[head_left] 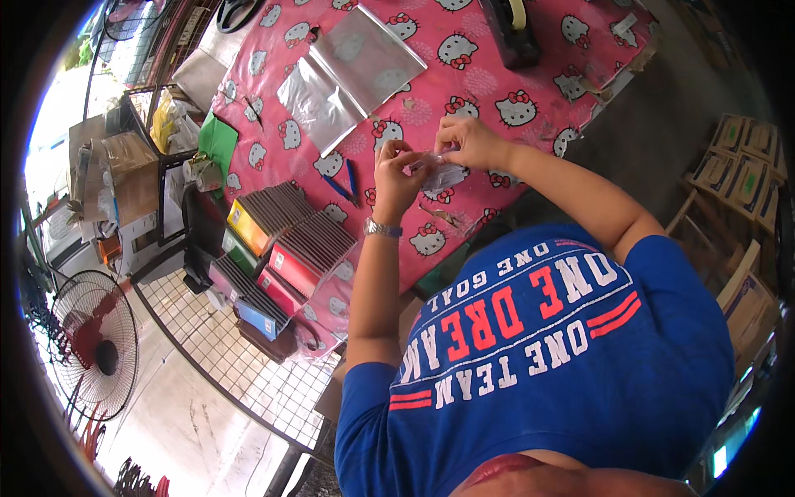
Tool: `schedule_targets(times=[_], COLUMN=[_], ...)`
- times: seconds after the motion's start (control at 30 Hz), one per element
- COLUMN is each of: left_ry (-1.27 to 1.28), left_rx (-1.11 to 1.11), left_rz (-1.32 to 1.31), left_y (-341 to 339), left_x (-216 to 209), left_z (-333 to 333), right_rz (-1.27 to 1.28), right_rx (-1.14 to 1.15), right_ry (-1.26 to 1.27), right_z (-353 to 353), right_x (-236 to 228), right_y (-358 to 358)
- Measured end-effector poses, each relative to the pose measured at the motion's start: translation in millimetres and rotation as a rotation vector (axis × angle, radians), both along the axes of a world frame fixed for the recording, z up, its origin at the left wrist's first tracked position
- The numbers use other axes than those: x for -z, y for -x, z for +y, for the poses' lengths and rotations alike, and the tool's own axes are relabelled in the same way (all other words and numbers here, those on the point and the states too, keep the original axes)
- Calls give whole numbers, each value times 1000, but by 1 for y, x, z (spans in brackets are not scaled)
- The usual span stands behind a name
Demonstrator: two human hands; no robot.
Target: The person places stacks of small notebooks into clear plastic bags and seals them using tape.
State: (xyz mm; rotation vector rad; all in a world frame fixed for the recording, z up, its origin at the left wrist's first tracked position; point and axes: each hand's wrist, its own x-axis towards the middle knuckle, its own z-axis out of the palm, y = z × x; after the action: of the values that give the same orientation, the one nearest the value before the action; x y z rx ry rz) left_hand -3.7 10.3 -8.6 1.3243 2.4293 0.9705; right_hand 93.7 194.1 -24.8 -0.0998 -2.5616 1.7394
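Observation:
A small, crumpled piece of clear plastic (447, 176), perhaps a bag, hangs between my two hands above the pink table. My left hand (399, 172), with a metal-band watch on its wrist, is closed on the plastic's left side. At its upper right, the fingers of my right hand (469, 144) are pinched on it. Whether anything lies inside the plastic I cannot make out. Left of my left hand lie blue-handled pliers (343, 185). Beyond both hands are large clear plastic sleeves (356, 74), spread flat.
Coloured boxes of thin dark-edged items (286, 248) stand at the table's near left edge. A black case-like object (509, 37) sits at the far edge. A standing fan (95, 344) is at the left, and stacked cartons (741, 166) are at the right.

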Motion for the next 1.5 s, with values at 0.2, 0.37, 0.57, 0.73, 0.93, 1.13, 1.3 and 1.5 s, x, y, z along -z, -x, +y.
schedule_targets(times=[0.2,0.37,0.57,0.73,0.93,1.13,1.3,1.5], left_ry=[35,36,-32,-71,-69,-68,-4,-7], left_rx=[-60,244,-14,-337,-229,-231,-31,-333], left_rz=[-157,-261,-34,-186,-21,314,414,72], left_y=[-23,-19,-40,-49,-43,-54,-57,-64], left_x=[-21,-42,-2,3,11,17,9,8], left_z=[-9,-26,-28,-20,-28,-34,-27,-23], right_rz=[66,329,316,79,317,398,206,-106], right_rx=[-208,-299,-139,-21,-180,-280,-418,-180], right_ry=[43,-369,-527,-421,-448,35,-357,-306], right_z=[8,7,-17,-20,-19,5,-11,-26], right_x=[-23,-30,-10,-13,-52,-77,-24,-38], right_y=[-22,-29,-22,-17,4,23,-9,1])
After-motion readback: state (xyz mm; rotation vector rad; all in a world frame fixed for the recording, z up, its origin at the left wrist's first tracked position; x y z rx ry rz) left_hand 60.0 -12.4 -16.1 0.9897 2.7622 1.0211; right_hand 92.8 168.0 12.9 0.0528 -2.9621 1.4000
